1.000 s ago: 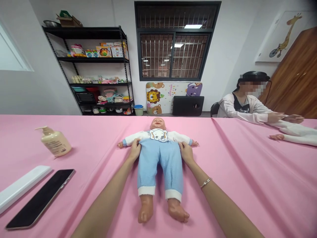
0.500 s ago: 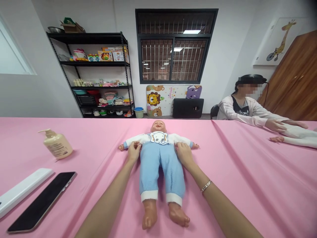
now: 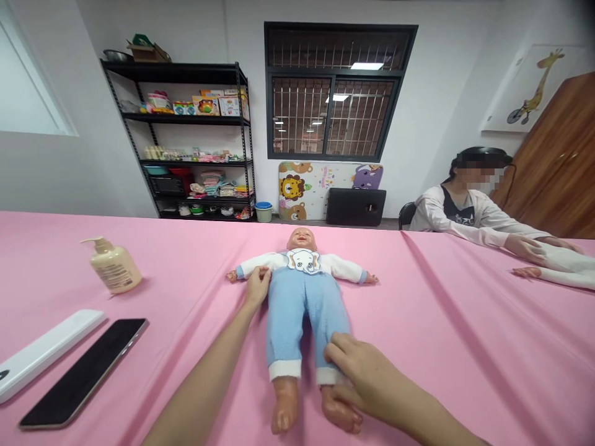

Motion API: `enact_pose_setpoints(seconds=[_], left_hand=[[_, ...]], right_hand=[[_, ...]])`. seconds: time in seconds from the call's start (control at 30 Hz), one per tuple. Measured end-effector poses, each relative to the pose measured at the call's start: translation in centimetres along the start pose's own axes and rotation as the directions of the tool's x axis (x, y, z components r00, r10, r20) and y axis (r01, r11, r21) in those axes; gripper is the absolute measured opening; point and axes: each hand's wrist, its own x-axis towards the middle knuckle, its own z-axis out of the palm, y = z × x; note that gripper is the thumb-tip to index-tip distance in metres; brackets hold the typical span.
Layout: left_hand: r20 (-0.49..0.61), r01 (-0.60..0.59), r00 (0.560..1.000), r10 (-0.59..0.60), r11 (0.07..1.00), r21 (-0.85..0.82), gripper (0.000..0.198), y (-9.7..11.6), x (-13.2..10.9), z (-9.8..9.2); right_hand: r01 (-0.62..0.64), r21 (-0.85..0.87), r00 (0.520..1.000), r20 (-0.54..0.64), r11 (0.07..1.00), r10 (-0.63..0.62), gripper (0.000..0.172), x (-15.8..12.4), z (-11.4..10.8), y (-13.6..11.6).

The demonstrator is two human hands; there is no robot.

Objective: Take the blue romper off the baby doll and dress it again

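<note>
A baby doll [image 3: 302, 241] lies on its back, arms spread and bare feet toward me. It wears a white top with an elephant bib [image 3: 304, 261] and light blue trousers [image 3: 286, 316] with white cuffs. At the doll's side, by the waist and sleeve, my left hand [image 3: 257, 288] has its fingers closed together on the edge of the clothes; the fingertips are partly hidden. Over the lower trouser leg on the right is my right hand [image 3: 365, 368], its thumb near the ankle and its fingers bent above the cuff, with a gap between them.
On the pink tablecloth [image 3: 186, 266] at left stand a pump bottle [image 3: 116, 269], a white oblong device [image 3: 51, 353] and a black phone [image 3: 86, 371]. A person [image 3: 465, 198] sits at right, hands on another doll [image 3: 567, 263]. Behind are a shelf [image 3: 186, 118] and a window [image 3: 334, 114].
My right hand has left the doll's waist and come down toward me to the lower trouser leg. My left hand stays at the doll's side. The view has shifted slightly.
</note>
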Motion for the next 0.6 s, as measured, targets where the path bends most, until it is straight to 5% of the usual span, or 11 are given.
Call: enact_pose_setpoints(seconds=[0.27, 0.6], left_hand=[[0.188, -0.038, 0.982, 0.034, 0.999, 0.018, 0.034, 2.0, -1.2, -0.2], [0.207, -0.022, 0.978, -0.002, 0.993, 0.117, 0.037, 2.0, -1.3, -0.2]], right_hand=[[0.125, -0.253, 0.966, -0.191, 0.959, -0.176, 0.023, -2.0, 2.2, 0.6], [0.104, -0.01, 0.958, -0.266, 0.995, -0.103, 0.02, -4.4, 2.1, 1.8]])
